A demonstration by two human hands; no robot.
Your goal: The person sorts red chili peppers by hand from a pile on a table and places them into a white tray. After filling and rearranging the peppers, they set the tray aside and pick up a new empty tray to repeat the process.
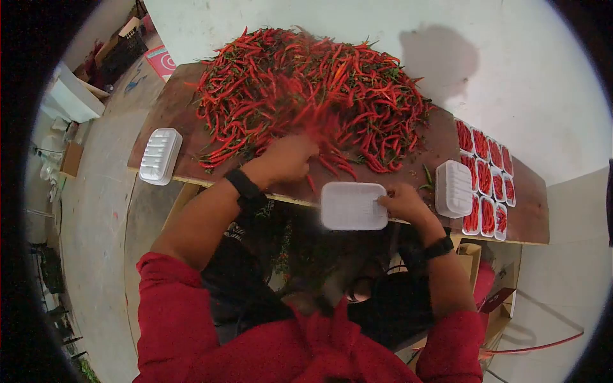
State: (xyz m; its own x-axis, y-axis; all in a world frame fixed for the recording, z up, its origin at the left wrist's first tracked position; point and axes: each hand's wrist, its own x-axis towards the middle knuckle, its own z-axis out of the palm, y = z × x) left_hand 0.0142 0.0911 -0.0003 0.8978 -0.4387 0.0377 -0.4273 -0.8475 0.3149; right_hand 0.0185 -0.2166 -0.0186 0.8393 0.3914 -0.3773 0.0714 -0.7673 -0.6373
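Observation:
A large heap of red chili peppers (383,108) with green stems lies on the brown table against the wall. My left hand (290,158) is at the front of the heap, its fingers curled round some chili peppers (317,121) that are smeared by motion. My right hand (403,202) grips the right edge of a white plastic tray (353,206), with nothing inside it. That tray is at the table's front edge, facing up. Near my right hand stands a stack of upside-down white trays (453,189).
Several white trays filled with red chilies (486,182) sit in rows on the table's right side. Another stack of upturned trays (160,156) is at the left end. A green chili (427,174) lies by the right stack. My legs are under the table (527,214).

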